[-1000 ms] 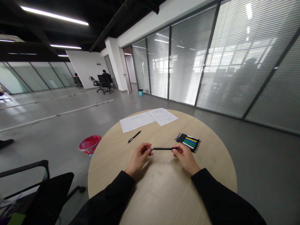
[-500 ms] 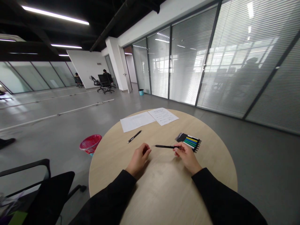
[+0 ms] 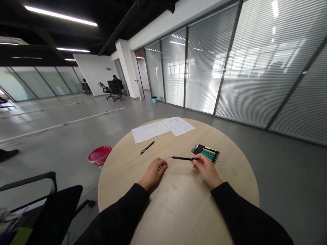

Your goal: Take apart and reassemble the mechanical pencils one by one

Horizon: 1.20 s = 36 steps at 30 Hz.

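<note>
On a round light-wood table (image 3: 176,190) my right hand (image 3: 206,171) pinches a black mechanical pencil (image 3: 182,158) near its rear end, with the tip pointing left. My left hand (image 3: 153,173) rests on the tabletop, its fingers curled, and a tiny silver piece (image 3: 166,165) glints at the fingertips. That piece is too small to identify. A second black pen (image 3: 147,148) lies beyond my left hand, below two printed sheets (image 3: 150,132). Several coloured pens lie side by side in a row (image 3: 205,152), just past my right hand.
A red wastebasket (image 3: 99,156) stands off the table's left edge, and a black office chair (image 3: 55,211) sits at lower left. Glass walls with blinds (image 3: 204,68) run along the right. Seated people (image 3: 116,81) work far back.
My hands have drawn apart. The left hand has left the pencil's end and moved left, while the right hand keeps the pencil, now lower and further from the row of pens.
</note>
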Motion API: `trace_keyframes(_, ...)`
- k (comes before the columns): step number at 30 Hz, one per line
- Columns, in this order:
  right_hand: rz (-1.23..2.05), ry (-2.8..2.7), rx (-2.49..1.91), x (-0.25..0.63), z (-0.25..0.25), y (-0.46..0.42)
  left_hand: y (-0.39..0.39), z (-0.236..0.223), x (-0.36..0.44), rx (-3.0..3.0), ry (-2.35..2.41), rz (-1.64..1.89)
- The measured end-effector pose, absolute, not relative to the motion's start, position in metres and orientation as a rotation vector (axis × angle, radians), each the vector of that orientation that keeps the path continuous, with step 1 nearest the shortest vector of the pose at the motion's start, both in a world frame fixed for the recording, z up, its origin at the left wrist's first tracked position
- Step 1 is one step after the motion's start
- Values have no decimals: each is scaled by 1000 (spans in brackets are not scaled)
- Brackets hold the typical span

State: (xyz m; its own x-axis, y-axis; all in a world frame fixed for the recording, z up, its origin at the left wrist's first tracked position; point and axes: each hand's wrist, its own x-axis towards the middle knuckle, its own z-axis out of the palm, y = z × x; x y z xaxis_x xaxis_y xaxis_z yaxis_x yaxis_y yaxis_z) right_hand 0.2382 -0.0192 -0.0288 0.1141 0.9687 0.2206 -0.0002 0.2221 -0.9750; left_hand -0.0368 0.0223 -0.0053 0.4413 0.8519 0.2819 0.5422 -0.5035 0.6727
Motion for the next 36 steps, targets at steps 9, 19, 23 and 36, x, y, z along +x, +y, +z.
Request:
trace_keyframes(9,987,-1264,-1128,239,-32,-18,28,-12,-35,2320,1423,656)
trace_keyframes(19,993,-1275,-1130,237,-31,-19,19,-7,-41,2258,1313,876)
trace_keyframes(23,989,-1303,-1137,237,-32,-18,11,2,-36,2259,1181,967)
trace_keyframes(36,1003,-1346,-1131,235,-30,-20,7,13,-27,2214,1171,960)
